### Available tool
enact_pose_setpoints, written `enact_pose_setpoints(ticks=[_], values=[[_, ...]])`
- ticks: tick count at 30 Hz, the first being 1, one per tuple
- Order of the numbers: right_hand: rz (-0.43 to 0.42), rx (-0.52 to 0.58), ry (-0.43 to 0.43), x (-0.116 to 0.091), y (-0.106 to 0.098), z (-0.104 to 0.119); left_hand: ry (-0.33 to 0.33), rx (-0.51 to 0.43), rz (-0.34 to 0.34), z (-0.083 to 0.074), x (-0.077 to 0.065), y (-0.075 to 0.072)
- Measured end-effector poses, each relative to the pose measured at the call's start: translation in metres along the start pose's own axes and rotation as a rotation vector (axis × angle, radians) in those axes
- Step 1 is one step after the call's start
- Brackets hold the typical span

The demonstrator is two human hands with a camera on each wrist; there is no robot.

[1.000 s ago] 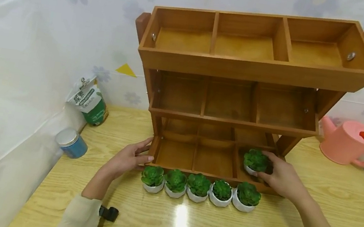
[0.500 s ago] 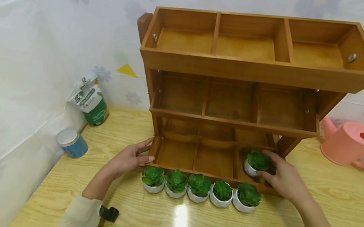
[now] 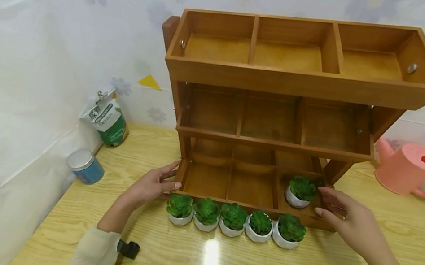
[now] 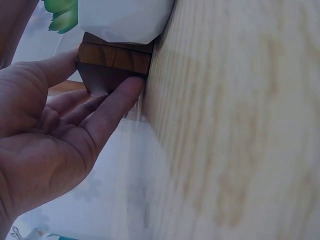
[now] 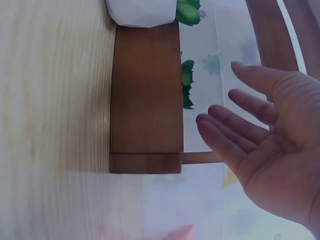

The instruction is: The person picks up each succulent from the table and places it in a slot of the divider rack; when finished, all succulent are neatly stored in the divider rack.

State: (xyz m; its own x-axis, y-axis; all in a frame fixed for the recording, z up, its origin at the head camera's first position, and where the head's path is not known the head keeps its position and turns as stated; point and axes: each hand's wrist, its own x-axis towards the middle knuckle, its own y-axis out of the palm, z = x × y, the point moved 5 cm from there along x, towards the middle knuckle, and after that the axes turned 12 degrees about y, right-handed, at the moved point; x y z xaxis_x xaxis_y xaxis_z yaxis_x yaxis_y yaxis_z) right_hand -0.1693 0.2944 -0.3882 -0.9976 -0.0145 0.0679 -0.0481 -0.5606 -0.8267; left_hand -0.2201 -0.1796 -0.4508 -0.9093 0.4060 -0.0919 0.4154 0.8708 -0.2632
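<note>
A three-tier wooden shelf (image 3: 305,83) with divided compartments stands on the table. My left hand (image 3: 154,183) holds the left end of its bottom tier; in the left wrist view the thumb and fingers (image 4: 117,102) span the wooden corner. A potted succulent (image 3: 302,189) with a white pot sits in the bottom tier's right compartment. My right hand (image 3: 349,217) is just right of it, fingers apart from the pot and near the tier's right end. In the right wrist view this hand (image 5: 275,135) holds nothing. Several matching potted succulents (image 3: 232,217) line up before the shelf.
A pink watering can (image 3: 407,169) stands right of the shelf. To the left are a clipped green-and-white bag (image 3: 106,120) and a blue jar (image 3: 86,168) with a silvery lid. A patterned white sheet (image 3: 131,12) covers the wall behind.
My right hand has let go of the succulent and drawn back to the right. The pot shifted slightly right and now rests in the compartment. My left hand stays on the shelf's end.
</note>
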Motion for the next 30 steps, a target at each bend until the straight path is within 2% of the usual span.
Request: enact_pose_setpoints(ticks=[8,15,21,30], values=[[0.037,0.037,0.014,-0.019,-0.004,-0.002,0.007,0.008,0.006,-0.001,-0.001,-0.001],[0.096,0.090,0.001,-0.029,0.001,-0.006,0.006,0.013,0.018,-0.001,0.000,0.001],[0.166,0.124,-0.005,-0.035,0.007,-0.010,0.005,0.008,0.020,-0.002,0.005,0.004],[0.335,0.217,0.012,-0.037,0.026,-0.003,-0.007,-0.006,0.014,-0.003,0.002,0.004]])
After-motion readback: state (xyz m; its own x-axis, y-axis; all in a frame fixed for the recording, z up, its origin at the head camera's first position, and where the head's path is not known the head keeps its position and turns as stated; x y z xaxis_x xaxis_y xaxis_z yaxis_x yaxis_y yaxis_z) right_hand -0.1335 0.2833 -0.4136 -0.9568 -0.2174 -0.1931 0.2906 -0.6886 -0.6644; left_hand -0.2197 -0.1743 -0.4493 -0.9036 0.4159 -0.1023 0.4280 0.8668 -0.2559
